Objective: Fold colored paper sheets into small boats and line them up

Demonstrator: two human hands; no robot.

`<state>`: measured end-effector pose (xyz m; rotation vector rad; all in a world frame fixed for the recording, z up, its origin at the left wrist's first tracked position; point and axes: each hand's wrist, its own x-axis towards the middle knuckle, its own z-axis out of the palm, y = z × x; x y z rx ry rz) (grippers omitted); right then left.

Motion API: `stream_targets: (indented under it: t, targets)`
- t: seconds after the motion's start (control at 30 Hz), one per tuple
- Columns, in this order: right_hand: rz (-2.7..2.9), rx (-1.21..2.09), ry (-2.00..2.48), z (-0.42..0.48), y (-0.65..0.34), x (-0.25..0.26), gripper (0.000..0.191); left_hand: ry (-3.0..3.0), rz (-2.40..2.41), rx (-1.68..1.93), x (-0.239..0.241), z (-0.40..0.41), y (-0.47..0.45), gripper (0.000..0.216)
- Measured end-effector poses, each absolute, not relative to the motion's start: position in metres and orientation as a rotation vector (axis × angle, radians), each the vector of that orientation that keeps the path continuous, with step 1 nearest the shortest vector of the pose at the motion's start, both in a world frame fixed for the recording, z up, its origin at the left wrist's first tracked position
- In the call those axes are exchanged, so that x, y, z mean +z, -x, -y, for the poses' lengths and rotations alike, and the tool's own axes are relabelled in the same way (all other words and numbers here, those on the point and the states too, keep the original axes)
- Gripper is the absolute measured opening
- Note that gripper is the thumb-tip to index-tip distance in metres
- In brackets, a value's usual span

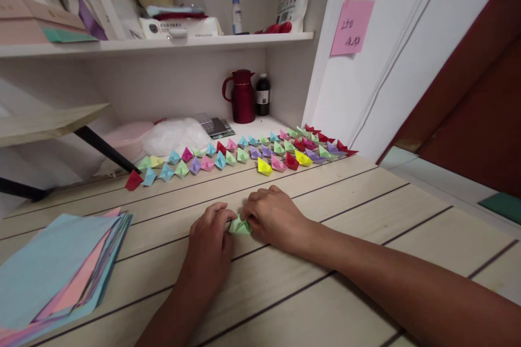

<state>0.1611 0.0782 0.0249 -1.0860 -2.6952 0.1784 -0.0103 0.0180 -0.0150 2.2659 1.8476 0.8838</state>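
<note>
A small light-green folded paper boat (241, 226) is at the middle of the wood-plank table (301, 287), between my two hands. My left hand (211, 236) pinches its left side with thumb and forefinger. On the other side, the curled fingers of my right hand (274, 217) grip its right end and hide part of it. Beyond my hands stand rows of little paper boats in many colours, among them a yellow boat (264, 167), a red boat (292, 161) and a blue boat (166, 172).
A stack of coloured paper sheets (61, 265) lies at the left. Behind the boats are a clear plastic bag (177, 136), a dark red jug (243, 98) and a dark bottle (262, 96). A shelf (244, 40) holding several items runs above. A pink note (352, 27) sticks to the panel.
</note>
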Motion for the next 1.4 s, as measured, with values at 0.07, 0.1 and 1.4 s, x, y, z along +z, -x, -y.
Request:
stream_targets:
  t: [0.07, 0.1, 1.4]
  targets:
    - [2.696, 0.166, 1.105, -0.077, -0.162, 0.027, 0.019, -2.263, -1.836, 0.885, -0.016, -0.018, 0.011, 0.042]
    - [2.695, 0.163, 1.114, -0.077, -0.162, 0.028, 0.019, -2.265, -1.828, 0.884, -0.017, -0.017, 0.012, 0.044]
    - [2.668, 0.187, 1.068, -0.077, -0.163, 0.022, 0.011, -2.309, -1.937, 0.802, -0.015, -0.01, 0.006, 0.031]
